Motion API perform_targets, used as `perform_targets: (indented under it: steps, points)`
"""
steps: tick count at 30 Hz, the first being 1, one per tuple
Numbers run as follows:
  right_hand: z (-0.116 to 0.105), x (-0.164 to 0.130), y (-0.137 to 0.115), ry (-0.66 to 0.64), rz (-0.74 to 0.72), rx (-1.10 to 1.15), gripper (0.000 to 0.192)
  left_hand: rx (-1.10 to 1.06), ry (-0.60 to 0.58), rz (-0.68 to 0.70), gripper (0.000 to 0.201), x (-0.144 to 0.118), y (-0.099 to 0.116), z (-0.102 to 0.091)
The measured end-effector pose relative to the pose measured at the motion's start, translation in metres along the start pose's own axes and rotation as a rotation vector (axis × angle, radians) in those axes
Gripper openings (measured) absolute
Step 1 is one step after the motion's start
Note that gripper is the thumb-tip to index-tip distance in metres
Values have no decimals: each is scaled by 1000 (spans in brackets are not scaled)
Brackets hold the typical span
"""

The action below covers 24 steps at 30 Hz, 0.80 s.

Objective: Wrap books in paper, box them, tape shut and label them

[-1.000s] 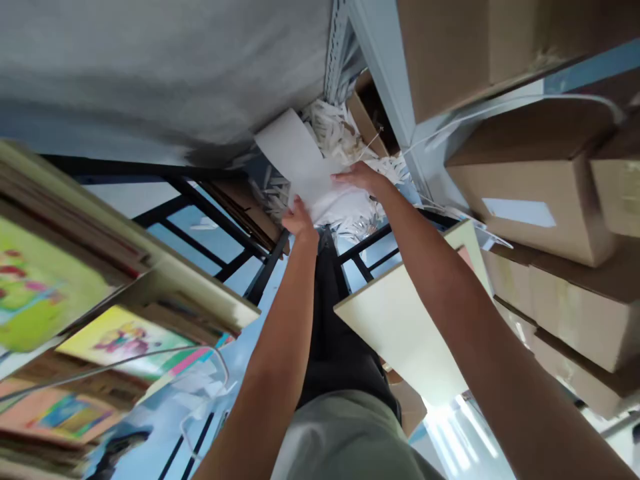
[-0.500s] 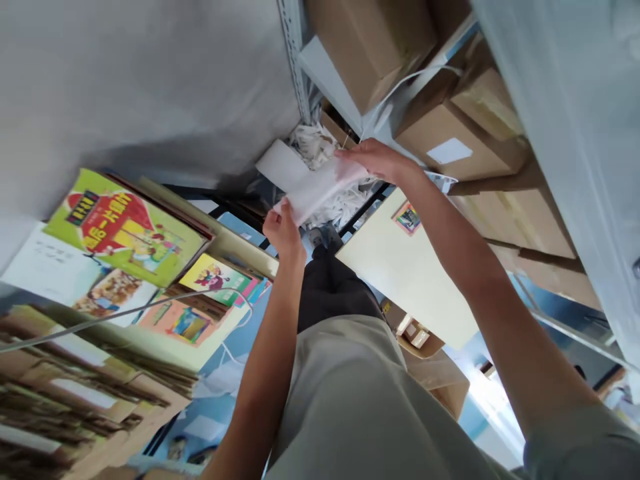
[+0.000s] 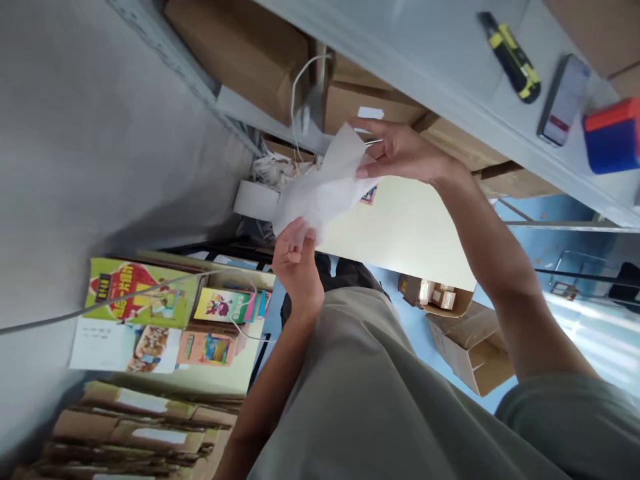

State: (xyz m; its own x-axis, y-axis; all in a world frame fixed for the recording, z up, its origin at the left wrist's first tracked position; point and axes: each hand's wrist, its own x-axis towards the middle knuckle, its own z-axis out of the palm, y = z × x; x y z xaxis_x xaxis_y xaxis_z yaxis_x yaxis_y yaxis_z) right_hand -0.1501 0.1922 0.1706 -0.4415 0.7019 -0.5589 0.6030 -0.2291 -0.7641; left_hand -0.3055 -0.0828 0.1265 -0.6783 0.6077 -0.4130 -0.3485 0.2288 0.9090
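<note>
Both my hands hold one crumpled white sheet of paper (image 3: 320, 193) in front of my chest. My left hand (image 3: 296, 257) pinches its lower corner from below. My right hand (image 3: 403, 150) grips its upper edge, fingers spread along the fold. Behind the sheet lies a heap of shredded white paper strips (image 3: 273, 170) with a flat white piece (image 3: 256, 199) beside it. My olive shirt (image 3: 370, 393) fills the bottom of the view.
A grey shelf (image 3: 450, 60) at the top right carries a yellow-black utility knife (image 3: 510, 55), a phone (image 3: 564, 100) and a red-blue box (image 3: 614, 133). Cardboard boxes (image 3: 240, 50) sit underneath. Colourful picture books (image 3: 137, 300) lie left, an open carton (image 3: 473, 347) on the floor.
The view has swung round, bringing the shelf top with knife and phone into sight. Both hands have lifted the white sheet away from the shredded paper, toward me.
</note>
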Motion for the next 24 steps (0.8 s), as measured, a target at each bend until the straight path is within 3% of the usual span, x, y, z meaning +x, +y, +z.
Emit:
perform_targets:
  steps: [3,8,14,21,24]
  points:
    - [-34,-48,3,-82,-67,-29,92,-16,-114,-113,47,-16,4,18]
    - [-90,-92,45,33,67,-207,78,-73,-275,-254,44,-32,-9,54]
    - [-152,-129,117,-111,159,-423,91,-16,-244,-243,38,-53,-44,112]
    - [-224,-168,209,-109,56,-290,99,168,-115,-218,41,-83,-98,171]
    - [-248,-168,248,-133,72,-256,90,299,-125,-249,43,-94,-127,192]
